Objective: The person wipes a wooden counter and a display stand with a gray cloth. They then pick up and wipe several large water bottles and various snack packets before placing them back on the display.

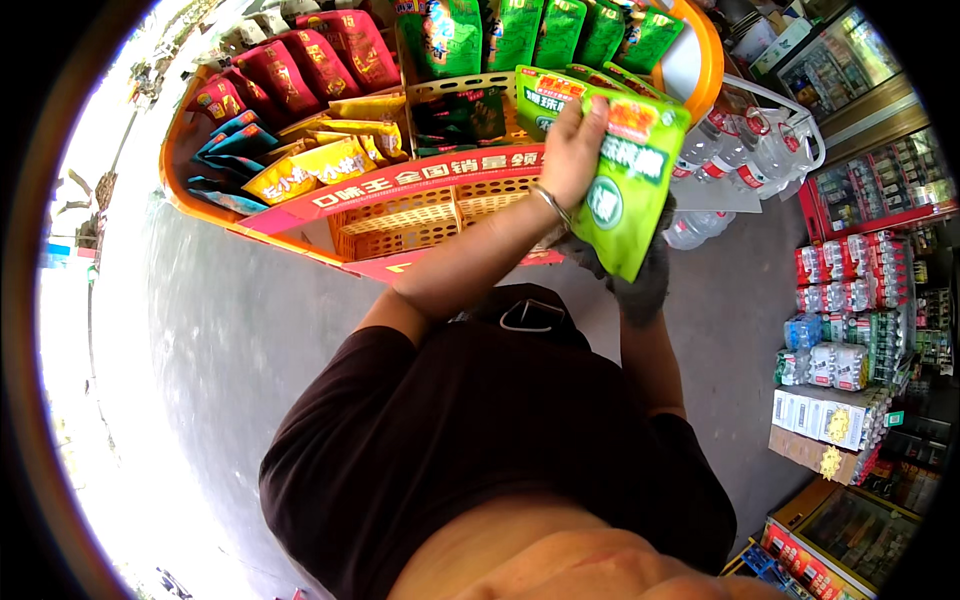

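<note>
My left hand (576, 150), with a metal bracelet at the wrist, grips the upper left edge of a bright green snack pouch (626, 199) that bears writing. Dark grey fabric, a cloth or a glove, covers my right hand (643, 289). That hand is against the pouch's lower back, its fingers largely hidden. Just beyond is an orange-framed display rack (442, 161) with perforated compartments. Close behind my left hand, another light green pouch (531, 97) stands in the rack. Darker green pouches (450, 45) line the back row.
The rack also carries red pouches (322, 64), yellow pouches (334, 161) and blue packets (236, 142). Large plastic water bottles (739, 146) stand to its right. Shrink-wrapped drink packs (847, 270) and cartons (817, 420) are stacked along the right on the grey floor (225, 322).
</note>
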Motion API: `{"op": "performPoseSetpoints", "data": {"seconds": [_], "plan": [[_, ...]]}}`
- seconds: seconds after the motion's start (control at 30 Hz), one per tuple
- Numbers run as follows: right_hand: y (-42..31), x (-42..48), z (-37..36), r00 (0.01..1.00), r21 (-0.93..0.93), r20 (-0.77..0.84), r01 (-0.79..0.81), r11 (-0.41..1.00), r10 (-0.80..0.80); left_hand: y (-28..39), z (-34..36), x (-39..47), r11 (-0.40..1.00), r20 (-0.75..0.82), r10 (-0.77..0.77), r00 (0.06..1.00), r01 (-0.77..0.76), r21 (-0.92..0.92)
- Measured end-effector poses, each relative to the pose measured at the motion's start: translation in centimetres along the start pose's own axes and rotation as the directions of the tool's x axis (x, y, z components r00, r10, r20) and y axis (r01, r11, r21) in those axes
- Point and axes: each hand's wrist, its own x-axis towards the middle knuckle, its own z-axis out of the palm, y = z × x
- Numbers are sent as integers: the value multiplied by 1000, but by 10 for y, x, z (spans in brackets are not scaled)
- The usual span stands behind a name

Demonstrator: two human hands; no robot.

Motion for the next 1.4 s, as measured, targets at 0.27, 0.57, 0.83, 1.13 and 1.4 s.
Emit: {"op": "performPoseSetpoints", "data": {"seconds": [0.27,0.57,0.83,1.13,1.4], "plan": [[5,15,-63,930,-928,330,351,123,-163,78,-65,65,850,-74,512,856,-493,184],[-3,-74,-164,829,-323,-490,115,939,-270,45,-104,77,842,222,397,890,-450,297],[-38,-90,-128,762,-287,-306,498,818,-571,45,-157,73,626,307,-43,951,-214,750],[-57,-75,-98,796,-552,-271,332,765,-541,104,-99,116,322,603,-168,780,-535,781],[-67,-66,-59,666,-744,-179,390,542,-724,74,-109,142,432,512,-449,732,-324,842]]}}
